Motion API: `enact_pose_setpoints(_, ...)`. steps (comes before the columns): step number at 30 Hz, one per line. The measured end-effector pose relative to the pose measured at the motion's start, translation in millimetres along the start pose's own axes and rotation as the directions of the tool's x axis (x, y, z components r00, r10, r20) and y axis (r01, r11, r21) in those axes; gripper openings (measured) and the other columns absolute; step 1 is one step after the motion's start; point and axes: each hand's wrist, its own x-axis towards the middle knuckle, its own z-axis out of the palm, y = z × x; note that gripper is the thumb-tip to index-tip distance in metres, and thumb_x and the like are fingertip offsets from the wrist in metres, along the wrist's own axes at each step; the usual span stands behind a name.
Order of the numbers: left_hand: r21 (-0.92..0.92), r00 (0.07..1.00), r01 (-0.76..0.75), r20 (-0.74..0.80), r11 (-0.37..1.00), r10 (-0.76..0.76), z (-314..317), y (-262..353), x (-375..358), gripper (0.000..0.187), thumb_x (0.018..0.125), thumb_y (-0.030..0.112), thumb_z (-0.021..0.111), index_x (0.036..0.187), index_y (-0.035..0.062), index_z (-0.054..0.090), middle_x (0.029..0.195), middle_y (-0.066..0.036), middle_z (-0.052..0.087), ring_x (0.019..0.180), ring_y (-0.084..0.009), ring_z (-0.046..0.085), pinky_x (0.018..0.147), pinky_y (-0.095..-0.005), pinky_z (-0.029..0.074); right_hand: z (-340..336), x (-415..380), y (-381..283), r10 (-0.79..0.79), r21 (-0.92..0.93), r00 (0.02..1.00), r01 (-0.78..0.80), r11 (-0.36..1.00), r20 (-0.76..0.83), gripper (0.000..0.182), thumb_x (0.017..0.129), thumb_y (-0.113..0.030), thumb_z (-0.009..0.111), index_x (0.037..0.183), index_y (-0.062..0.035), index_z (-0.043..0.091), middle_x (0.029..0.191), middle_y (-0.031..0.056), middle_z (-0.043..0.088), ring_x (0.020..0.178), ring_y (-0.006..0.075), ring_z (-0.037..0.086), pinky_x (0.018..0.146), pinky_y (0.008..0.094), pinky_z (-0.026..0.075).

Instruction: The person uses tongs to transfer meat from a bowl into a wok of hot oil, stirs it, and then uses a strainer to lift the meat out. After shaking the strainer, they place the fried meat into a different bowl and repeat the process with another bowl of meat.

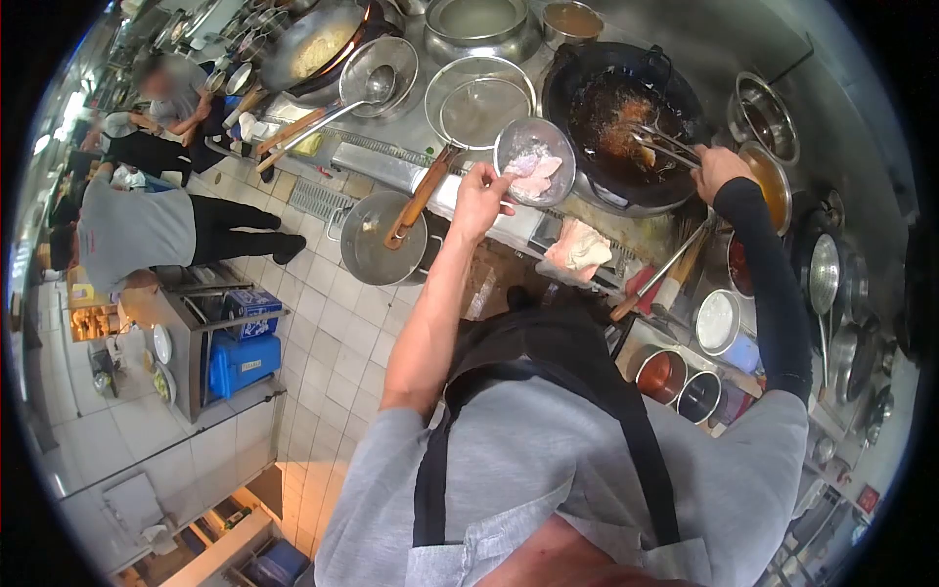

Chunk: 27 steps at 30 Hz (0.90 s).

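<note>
My left hand [481, 201] grips the near-left rim of a small bowl [515, 135]. Pale, flour-dusted pieces of meat [534, 176] lie inside it. Just to the right sits a black wok [577, 78] of dark, bubbling oil, with browned food [631, 122] in the oil. My right hand [722, 174], below a black sleeve, is closed around metal tongs [670, 147], whose tips reach down to the food. A wire strainer [452, 86] with a wooden handle rests behind the bowl, at the left of the wok.
Another wok [318, 49] stands over flame at the far left, beside a ladle [377, 86]. A large pot [362, 245] is below the counter edge. Metal bowls [763, 117] crowd the right side. Two people [147, 230] stand at the left. A cloth [582, 247] hangs at the counter's front.
</note>
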Motion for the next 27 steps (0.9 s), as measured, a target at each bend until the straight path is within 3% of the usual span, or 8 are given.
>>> enact_pose_setpoints(2, -0.002, 0.999, -0.019, 0.035, 1.0, 0.019, 1.2, -4.7, 2.3, 0.021, 0.096, 0.009, 0.067, 0.089, 0.002, 0.048, 0.08, -0.008, 0.058, 0.063, -0.0175, 0.067, 0.045, -0.0281, 0.054, -28.9, -22.1, -30.2, -0.208, 0.059, 0.973, 0.214, 0.975, -0.096, 0.032, 0.09, -0.02, 0.066, 0.116, -0.0005, 0.064, 0.104, 0.0243, 0.07, 0.099, 0.0417, 0.068, 0.087, 0.0495, 0.055)
enact_pose_setpoints(4, 0.001, 0.996, -0.034, 0.08, 0.999, 0.034, 7.3, -2.9, 4.8, 0.02, 0.096, 0.009, 0.066, 0.089, 0.002, 0.048, 0.078, -0.008, 0.058, 0.063, -0.0176, 0.067, 0.044, -0.0283, 0.054, -47.0, -37.4, -66.1, -0.273, 0.047, 0.962, 0.271, 0.961, 0.03, 0.032, 0.09, -0.019, 0.066, 0.117, -0.0024, 0.061, 0.104, 0.0215, 0.067, 0.098, 0.0403, 0.067, 0.084, 0.0497, 0.055)
enact_pose_setpoints(10, 0.042, 0.993, -0.02, 0.12, 0.999, 0.014, 11.3, -4.6, 0.5, 0.019, 0.096, 0.008, 0.065, 0.09, 0.0021, 0.048, 0.077, -0.008, 0.057, 0.064, -0.0179, 0.067, 0.045, -0.0296, 0.056, -36.0, -29.3, -93.4, -0.405, -0.06, 0.911, 0.409, 0.91, 0.075, 0.031, 0.087, -0.016, 0.067, 0.115, -0.0035, 0.061, 0.105, 0.0181, 0.067, 0.095, 0.0378, 0.068, 0.081, 0.0487, 0.056)
enact_pose_setpoints(13, -0.028, 0.996, 0.049, 0.071, 0.998, -0.047, 2.4, -15.2, 4.1, 0.019, 0.095, 0.007, 0.065, 0.09, 0.0019, 0.048, 0.078, -0.008, 0.057, 0.064, -0.0186, 0.067, 0.045, -0.0305, 0.057, -61.2, -39.7, -89.1, -0.351, -0.01, 0.934, 0.353, 0.936, 0.066, 0.028, 0.087, -0.016, 0.067, 0.113, -0.0047, 0.063, 0.102, 0.0168, 0.067, 0.095, 0.0373, 0.068, 0.082, 0.0483, 0.056)
enact_pose_setpoints(19, -0.062, 0.993, 0.118, -0.024, 0.991, -0.12, -8.9, -24.6, 5.9, 0.019, 0.095, 0.006, 0.065, 0.089, 0.0065, 0.047, 0.085, -0.007, 0.058, 0.065, -0.0194, 0.068, 0.047, -0.0294, 0.055, -61.9, -23.7, -38.5, -0.272, 0.207, 0.949, 0.301, 0.931, -0.16, 0.032, 0.088, -0.019, 0.069, 0.117, -0.0042, 0.069, 0.096, 0.0216, 0.07, 0.098, 0.0406, 0.067, 0.086, 0.0485, 0.053)
enact_pose_setpoints(22, -0.074, 0.99, 0.129, -0.047, 0.989, -0.132, -11.2, -26.3, 6.7, 0.019, 0.096, 0.007, 0.065, 0.091, 0.0074, 0.046, 0.088, -0.008, 0.059, 0.065, -0.0195, 0.068, 0.047, -0.03, 0.055, -44.7, 5.1, -21.6, -0.143, 0.244, 0.974, 0.184, 0.952, -0.176, 0.032, 0.086, -0.017, 0.069, 0.114, -0.0008, 0.072, 0.101, 0.024, 0.072, 0.102, 0.0401, 0.068, 0.092, 0.046, 0.052)
enact_pose_setpoints(23, -0.078, 0.99, 0.129, -0.049, 0.989, -0.134, -11.8, -26.0, 6.4, 0.02, 0.097, 0.007, 0.065, 0.091, 0.0076, 0.046, 0.088, -0.008, 0.059, 0.065, -0.0195, 0.068, 0.047, -0.0301, 0.055, -17.0, 29.1, -5.4, -0.182, 0.224, 0.957, 0.233, 0.946, -0.227, 0.035, 0.085, -0.019, 0.07, 0.114, -0.0001, 0.072, 0.103, 0.0244, 0.072, 0.103, 0.0398, 0.068, 0.093, 0.0457, 0.052)
enact_pose_setpoints(27, -0.071, 0.989, 0.132, -0.062, 0.989, -0.137, -12.8, -12.9, -1.6, 0.019, 0.097, 0.009, 0.065, 0.091, 0.0083, 0.047, 0.087, -0.007, 0.06, 0.065, -0.0185, 0.068, 0.048, -0.0293, 0.055, 52.3, 102.3, 6.3, 0.059, 0.318, 0.998, -0.059, 0.946, 0.009, 0.039, 0.086, -0.026, 0.072, 0.117, -0.0031, 0.073, 0.107, 0.0246, 0.072, 0.107, 0.0388, 0.068, 0.097, 0.0431, 0.052)
